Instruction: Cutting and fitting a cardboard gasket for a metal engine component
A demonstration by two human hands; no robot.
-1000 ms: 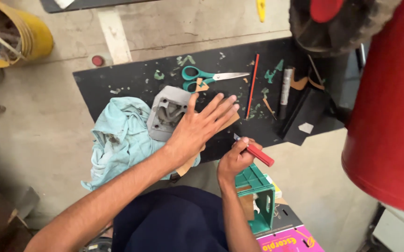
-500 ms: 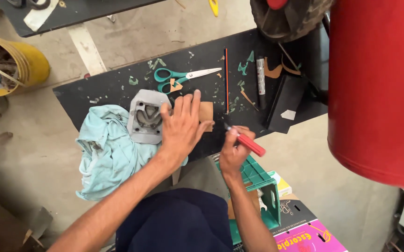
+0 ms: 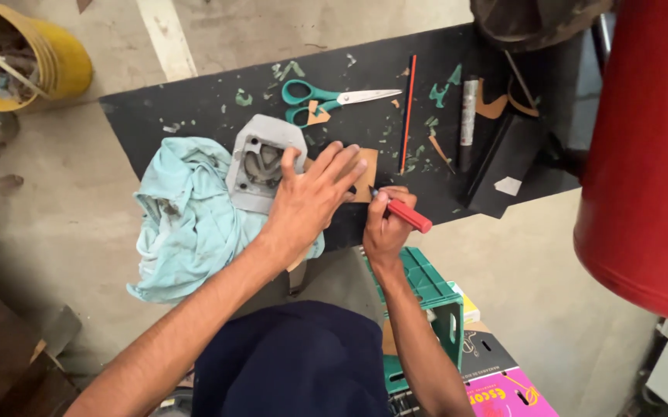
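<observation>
My right hand (image 3: 386, 224) fingers pinch a red marker (image 3: 407, 215), tip at the edge of the tan card piece (image 3: 365, 174). My left hand (image 3: 308, 202) lies flat, fingers spread, pressing that card on the black board (image 3: 195, 108) (grey metal casting (image 3: 261, 162) just left of the card). Green scissors (image 3: 326, 99) lie beyond it.

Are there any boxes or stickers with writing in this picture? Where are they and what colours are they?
Cardboard box: bottom edge, right of the person's right arm; flat black top with a bright pink printed panel and yellow lettering.
Small pale label: stuck on the dark slanted piece at the right end of the black board; white, roughly five-sided.
No screens or signs in view.
</observation>
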